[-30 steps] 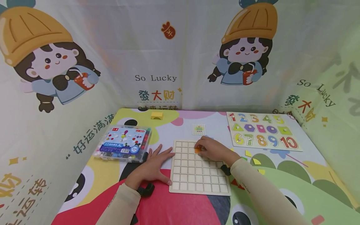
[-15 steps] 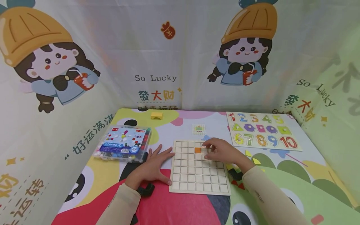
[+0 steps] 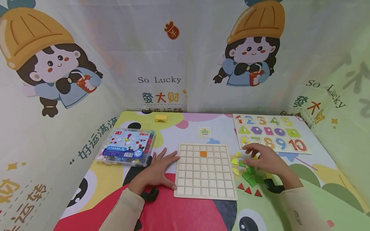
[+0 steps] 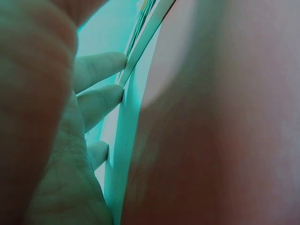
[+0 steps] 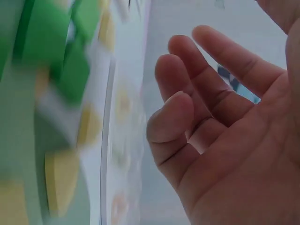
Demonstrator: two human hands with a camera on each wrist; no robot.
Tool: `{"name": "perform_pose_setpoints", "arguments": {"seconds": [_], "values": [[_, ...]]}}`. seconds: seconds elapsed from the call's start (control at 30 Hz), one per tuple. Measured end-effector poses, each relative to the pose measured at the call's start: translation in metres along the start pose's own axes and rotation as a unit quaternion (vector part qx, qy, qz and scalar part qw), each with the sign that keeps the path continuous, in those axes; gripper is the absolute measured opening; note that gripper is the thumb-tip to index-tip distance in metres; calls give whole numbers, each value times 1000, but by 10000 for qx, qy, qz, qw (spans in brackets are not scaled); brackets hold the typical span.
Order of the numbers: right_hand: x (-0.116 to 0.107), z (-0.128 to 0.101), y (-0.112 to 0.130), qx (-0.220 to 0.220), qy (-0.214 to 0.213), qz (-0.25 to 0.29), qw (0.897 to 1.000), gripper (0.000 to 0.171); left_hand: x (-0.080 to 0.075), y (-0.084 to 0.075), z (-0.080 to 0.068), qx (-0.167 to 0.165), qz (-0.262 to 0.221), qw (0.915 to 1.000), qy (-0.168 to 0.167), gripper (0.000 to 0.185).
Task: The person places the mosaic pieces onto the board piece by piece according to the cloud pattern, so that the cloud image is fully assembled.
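Observation:
A wooden grid board [image 3: 204,175] lies flat at the middle, a single orange square tile [image 3: 203,154] in one cell of its second row. My left hand [image 3: 157,171] rests at the board's left edge, fingers spread, thumb at the lower left corner; the left wrist view has its fingertips [image 4: 112,93] right at the edge. To the right of the board, my right hand [image 3: 267,162] hovers over green tiles [image 3: 249,179] and yellow pieces [image 3: 235,172], partly hiding them. Its fingers are loosely bent and hold nothing in the right wrist view. Several red triangles [image 3: 248,190] lie nearer me.
A clear plastic case [image 3: 127,146] of coloured parts stands at the left. A yellow arch block [image 3: 161,118] and a small pattern card [image 3: 204,132] lie toward the back. The number puzzle board [image 3: 271,133] is at the back right, just beyond my right hand.
My right hand has let go of the orange tile, leaving it in its cell, and moved right to above the loose pieces. The left hand has stayed at the board's edge.

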State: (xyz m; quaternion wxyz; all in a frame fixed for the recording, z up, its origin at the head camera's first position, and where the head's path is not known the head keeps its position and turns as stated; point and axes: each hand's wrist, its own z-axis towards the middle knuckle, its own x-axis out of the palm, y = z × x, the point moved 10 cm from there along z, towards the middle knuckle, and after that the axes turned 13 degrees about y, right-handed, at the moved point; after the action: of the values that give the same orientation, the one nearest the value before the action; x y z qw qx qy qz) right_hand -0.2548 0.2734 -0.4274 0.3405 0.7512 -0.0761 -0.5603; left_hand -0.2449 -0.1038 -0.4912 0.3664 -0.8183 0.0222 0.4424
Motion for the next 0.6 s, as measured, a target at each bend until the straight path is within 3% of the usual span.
{"name": "perform_pose_setpoints", "arguments": {"seconds": [0.2,0.6], "values": [[-14,-17,-34,450,-212,-167,9986,53,0,0,-1,-3,3,10000,-10,111],[-5,-8,-66,956,-253,-214,9949,39,0,1,0,-5,37,10000,-21,112]]}}
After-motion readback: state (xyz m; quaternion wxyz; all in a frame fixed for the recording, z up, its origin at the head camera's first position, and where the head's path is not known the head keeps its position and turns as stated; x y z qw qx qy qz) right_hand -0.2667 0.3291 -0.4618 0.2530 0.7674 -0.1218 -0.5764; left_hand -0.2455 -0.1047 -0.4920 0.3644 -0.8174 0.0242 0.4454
